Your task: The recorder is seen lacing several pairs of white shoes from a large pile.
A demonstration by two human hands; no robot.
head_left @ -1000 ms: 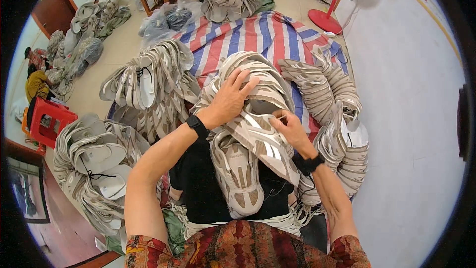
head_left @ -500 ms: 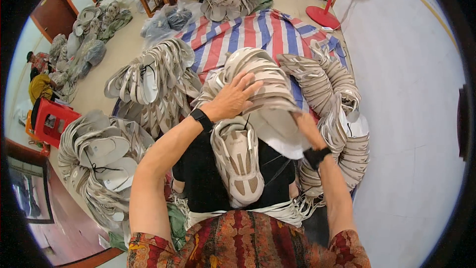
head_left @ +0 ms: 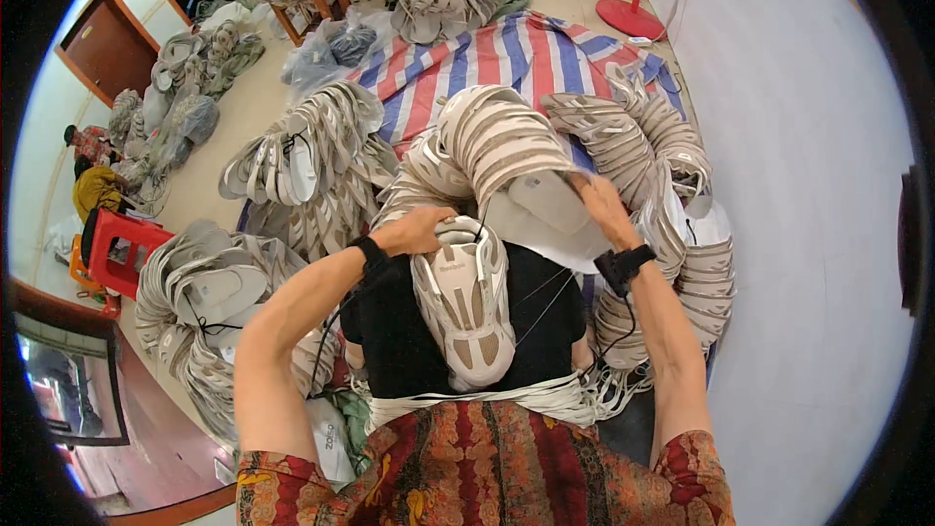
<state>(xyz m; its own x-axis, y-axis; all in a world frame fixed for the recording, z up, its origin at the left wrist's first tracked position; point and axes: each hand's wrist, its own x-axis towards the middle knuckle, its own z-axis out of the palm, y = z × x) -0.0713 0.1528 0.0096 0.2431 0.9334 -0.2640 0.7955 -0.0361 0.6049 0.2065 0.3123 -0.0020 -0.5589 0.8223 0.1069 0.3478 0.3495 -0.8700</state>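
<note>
A beige and white sneaker (head_left: pixel 466 297) rests on my black-clad lap, its toe toward me. My left hand (head_left: pixel 421 231) is closed at the sneaker's heel end, by its opening. A curved stack of nested beige shoe uppers (head_left: pixel 502 141) lies just beyond the sneaker. The stack's nearest upper shows a pale inner face (head_left: pixel 536 219). My right hand (head_left: pixel 604 209) grips the right edge of that upper, its fingertips partly hidden behind it. A black lace end stands up between sneaker and stack.
More nested uppers lie to the right (head_left: pixel 672 205), to the far left (head_left: pixel 302 156) and to the near left (head_left: pixel 209 282). A striped sheet (head_left: pixel 487 49) covers the floor ahead. A red stool (head_left: pixel 127 253) stands left; a white wall (head_left: pixel 808 234) runs along the right.
My left hand has moved from the top of the stack back to the sneaker's heel and closed there. My right hand stays at the stack's right edge, slightly higher.
</note>
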